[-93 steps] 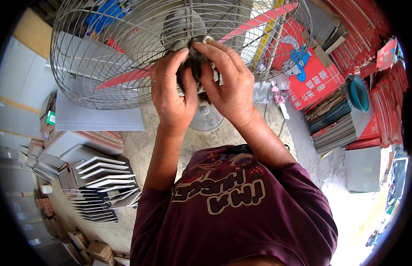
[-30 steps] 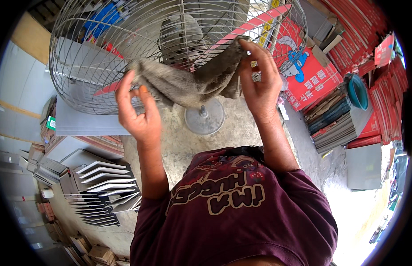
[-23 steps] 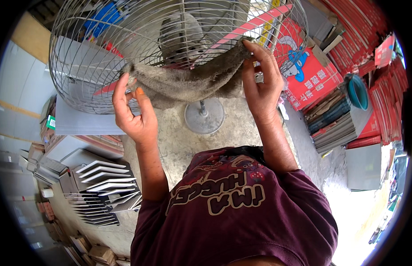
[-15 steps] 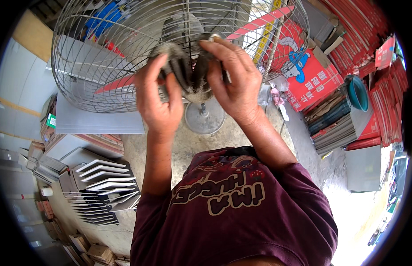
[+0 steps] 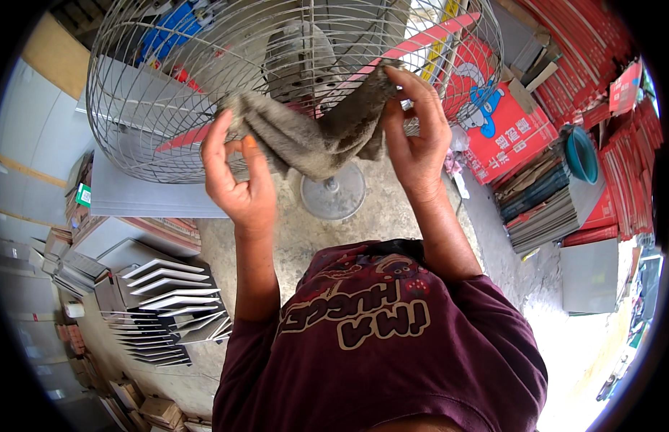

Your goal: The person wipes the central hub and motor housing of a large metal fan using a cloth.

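A dirty grey-brown cloth (image 5: 313,140) hangs stretched between my hands, sagging in the middle. My left hand (image 5: 237,176) pinches its left end between thumb and fingers. At the other end, my right hand (image 5: 419,129) grips a darker, bunched corner. Right behind the cloth stands a large fan with a wire cage (image 5: 144,108) and red blades (image 5: 439,34). The cloth covers part of the cage's lower middle; whether it touches the wires I cannot tell. Below it shows the fan's round grey base (image 5: 333,193) on the floor.
Stacked grey-white folded sheets (image 5: 176,295) stand at the left. To the right are a red printed carton (image 5: 511,137), a pile of flat cardboard (image 5: 540,209) and a teal basin (image 5: 581,155). A grey panel (image 5: 151,194) lies under the fan's left side.
My hands have moved apart, the left one leftward and the right one rightward. The cloth, bunched between them before, is now spread wide.
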{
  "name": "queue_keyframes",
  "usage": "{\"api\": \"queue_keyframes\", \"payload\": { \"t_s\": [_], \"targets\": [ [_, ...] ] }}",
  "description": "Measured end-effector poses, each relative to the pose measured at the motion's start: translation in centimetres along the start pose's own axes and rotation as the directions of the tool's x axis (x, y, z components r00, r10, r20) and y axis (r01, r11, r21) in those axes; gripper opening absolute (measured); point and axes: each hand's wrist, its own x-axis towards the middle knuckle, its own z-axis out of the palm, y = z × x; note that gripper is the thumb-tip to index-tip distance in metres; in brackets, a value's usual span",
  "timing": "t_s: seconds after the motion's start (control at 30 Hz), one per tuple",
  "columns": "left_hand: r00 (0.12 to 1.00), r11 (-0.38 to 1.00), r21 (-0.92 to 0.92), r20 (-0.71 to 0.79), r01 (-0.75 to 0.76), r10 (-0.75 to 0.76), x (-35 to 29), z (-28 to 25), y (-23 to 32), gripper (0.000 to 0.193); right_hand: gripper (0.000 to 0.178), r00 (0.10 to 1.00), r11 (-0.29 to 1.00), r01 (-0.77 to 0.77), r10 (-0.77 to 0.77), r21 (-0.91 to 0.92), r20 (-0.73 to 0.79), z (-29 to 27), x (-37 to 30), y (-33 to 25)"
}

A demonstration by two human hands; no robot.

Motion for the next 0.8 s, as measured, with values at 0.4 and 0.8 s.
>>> {"api": "queue_keyframes", "payload": {
  "t_s": [0.4,0.8],
  "targets": [
    [0.976,0.964,-0.221,-0.125,0.15,-0.18,-0.4,-0.5,1.4,0.038,0.035,0.977,0.951,-0.204,0.214,0.233,-0.018,-1.0,-0.3,0.0],
    [0.973,0.975,-0.028,0.07,-0.22,0.221,2.6,3.5,3.0,0.045,0.039,0.976,0.975,0.212,-0.215,0.062,0.038,1.7,2.2,-3.8]
  ]
}}
